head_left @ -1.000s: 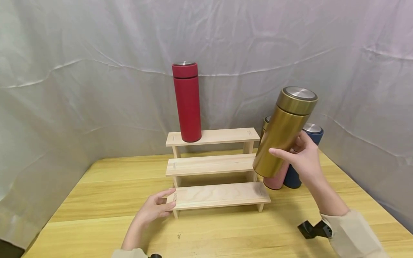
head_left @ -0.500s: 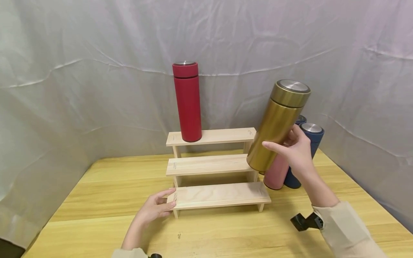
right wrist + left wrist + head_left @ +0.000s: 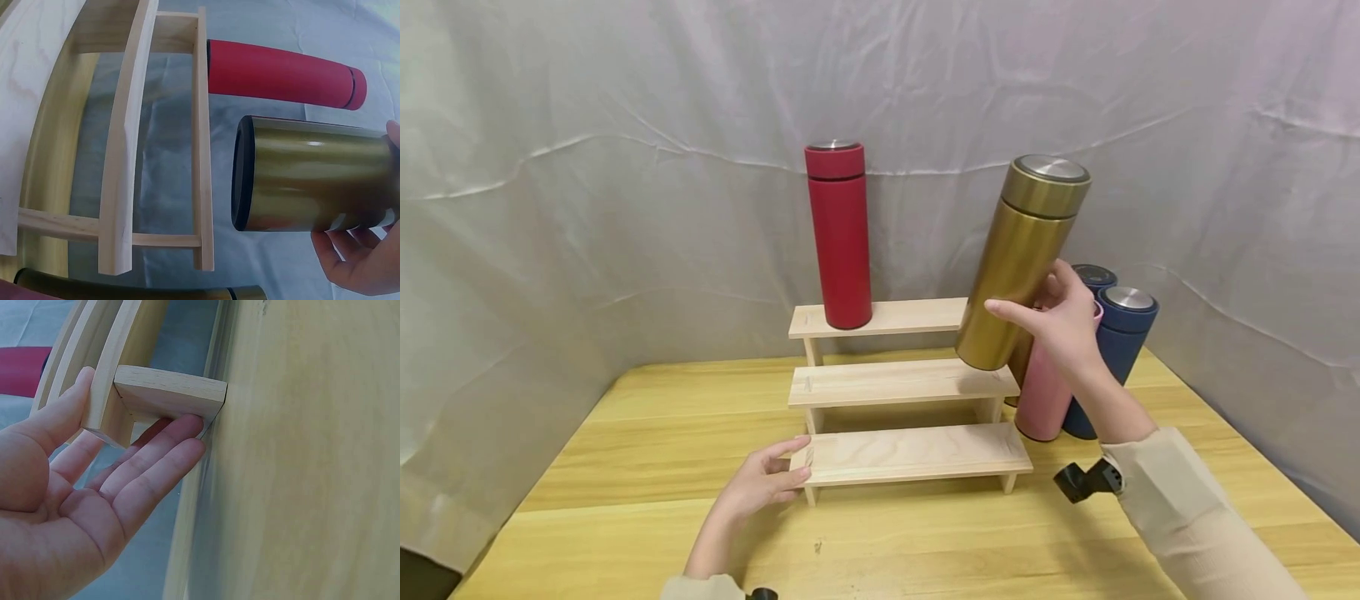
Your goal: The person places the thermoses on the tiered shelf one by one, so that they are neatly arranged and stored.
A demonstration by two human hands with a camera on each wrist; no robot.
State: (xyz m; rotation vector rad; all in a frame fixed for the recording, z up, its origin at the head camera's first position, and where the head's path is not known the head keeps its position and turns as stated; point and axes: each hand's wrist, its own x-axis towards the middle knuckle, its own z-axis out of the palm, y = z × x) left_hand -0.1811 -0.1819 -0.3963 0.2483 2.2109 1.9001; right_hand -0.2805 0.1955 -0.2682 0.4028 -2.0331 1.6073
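Observation:
My right hand (image 3: pixel 1062 329) grips a gold thermos flask (image 3: pixel 1021 271) by its lower half, thumb in front. The flask leans to the right, its base in the air over the right side of the three-step wooden stand (image 3: pixel 910 454). In the right wrist view the gold flask (image 3: pixel 312 175) is apart from the top step. My left hand (image 3: pixel 763 482) pinches the left end of the lowest step. The left wrist view shows the left hand (image 3: pixel 106 494) with thumb and index at the board and other fingers beside the leg (image 3: pixel 172 394). A red thermos (image 3: pixel 839 237) stands upright on the top step's left.
Right of the stand, a pink thermos (image 3: pixel 1043 392) and blue thermoses (image 3: pixel 1123 337) stand on the wooden table (image 3: pixel 880 550). Another gold thermos (image 3: pixel 137 291), partly hidden, is next to the stand. A grey cloth (image 3: pixel 700 208) hangs behind.
My right hand has carried the gold thermos up and to the left, from beside the stand to over its right side. The left hand has stayed on the lowest step.

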